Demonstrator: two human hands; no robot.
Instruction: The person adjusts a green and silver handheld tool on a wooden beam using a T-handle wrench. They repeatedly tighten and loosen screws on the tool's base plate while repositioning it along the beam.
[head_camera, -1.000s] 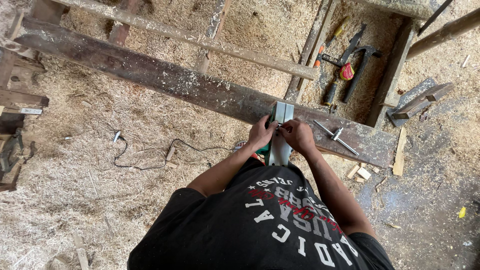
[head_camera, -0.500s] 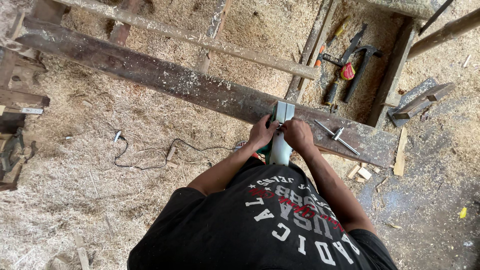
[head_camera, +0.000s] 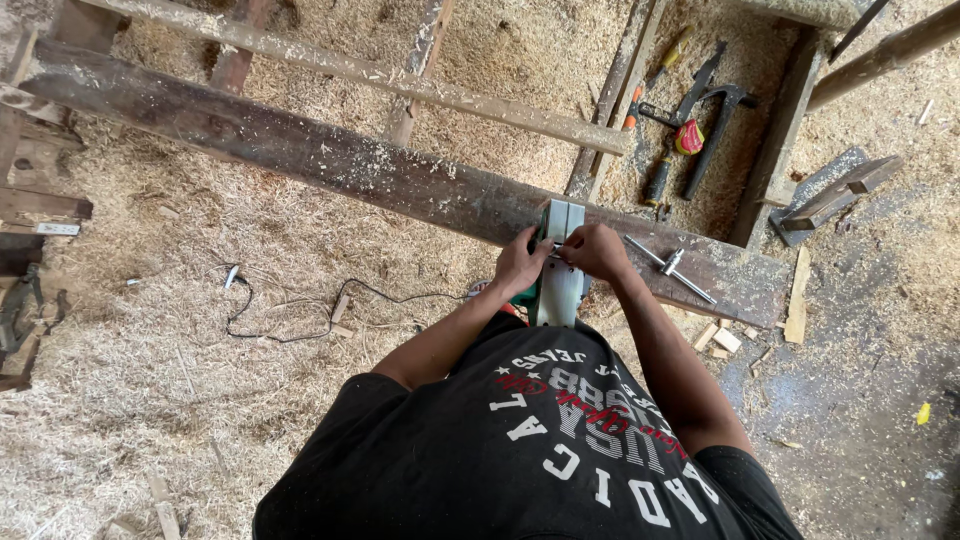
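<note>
Step in hand, as judged: adjusting the planer (head_camera: 560, 275), which lies upturned across the beam (head_camera: 330, 160), sole facing up. Left hand (head_camera: 520, 262) and right hand (head_camera: 597, 250) meet over the planer's middle, fingers pinched on a small part; the exact grip cannot be told. A T-wrench (head_camera: 668, 265) lies on the beam just right of the planer. The next move likely calls for steady fingertip work. Against the earlier frame, the hands stay put.
</note>
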